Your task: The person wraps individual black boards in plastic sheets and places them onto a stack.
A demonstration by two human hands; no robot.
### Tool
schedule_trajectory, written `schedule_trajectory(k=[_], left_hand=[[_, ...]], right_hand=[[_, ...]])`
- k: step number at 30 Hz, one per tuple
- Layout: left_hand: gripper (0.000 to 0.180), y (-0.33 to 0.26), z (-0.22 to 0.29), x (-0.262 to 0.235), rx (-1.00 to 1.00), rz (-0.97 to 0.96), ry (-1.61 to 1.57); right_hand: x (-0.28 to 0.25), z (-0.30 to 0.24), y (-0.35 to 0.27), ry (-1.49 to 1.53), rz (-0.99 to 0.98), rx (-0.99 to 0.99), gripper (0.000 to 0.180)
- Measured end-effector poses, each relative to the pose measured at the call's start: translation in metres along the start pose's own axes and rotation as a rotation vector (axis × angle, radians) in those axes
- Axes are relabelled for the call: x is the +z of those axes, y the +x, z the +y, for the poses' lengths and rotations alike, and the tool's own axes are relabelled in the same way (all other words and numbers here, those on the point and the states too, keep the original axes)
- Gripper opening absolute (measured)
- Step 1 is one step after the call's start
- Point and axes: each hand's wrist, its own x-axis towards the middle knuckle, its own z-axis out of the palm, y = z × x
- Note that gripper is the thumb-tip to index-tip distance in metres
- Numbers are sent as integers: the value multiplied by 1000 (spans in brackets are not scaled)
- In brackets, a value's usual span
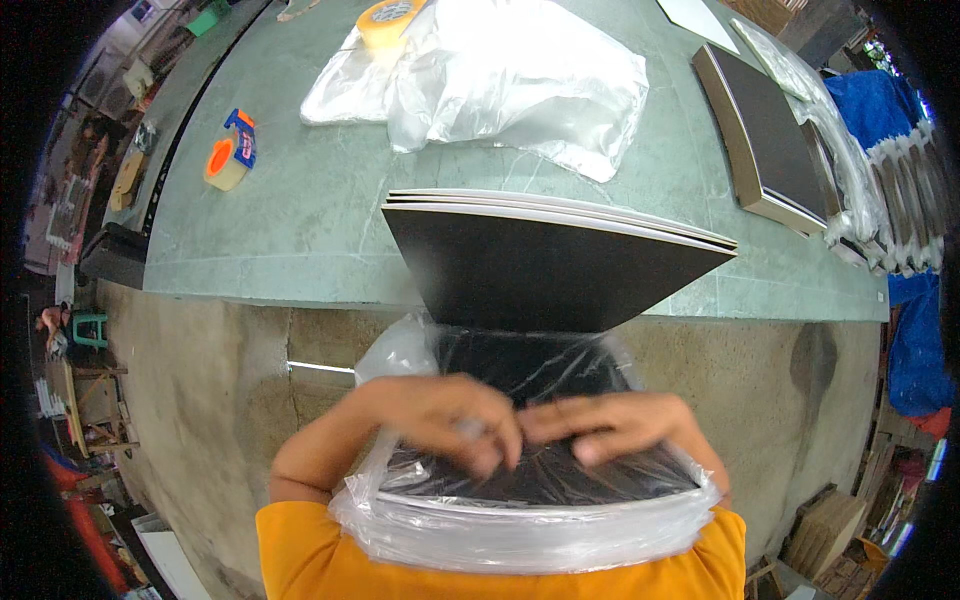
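I see both hands meeting over a stack of dark boards (545, 270) that juts off the near edge of the green table (300, 220) toward the person's chest. The left hand (440, 415) and right hand (610, 425) are both closed, pinching the clear plastic bag (520, 530) that wraps the near end of the boards (the fingers are blurred, so the exact grip is hard to read). Their fingertips nearly touch. Farther back on the table lie a heap of clear plastic (520, 75), an orange tape dispenser (230, 152) and a framed dark panel (765, 135).
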Motion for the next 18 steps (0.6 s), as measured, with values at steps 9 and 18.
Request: schedule_trajectory(k=[9,18], left_hand=[[28,51,-60,-23,-101,602,366],[43,29,53,-26,333,908,125]], right_hand=[[-35,38,18,-326,137,638,77],[-26,-46,41,-171,991,-179,24]])
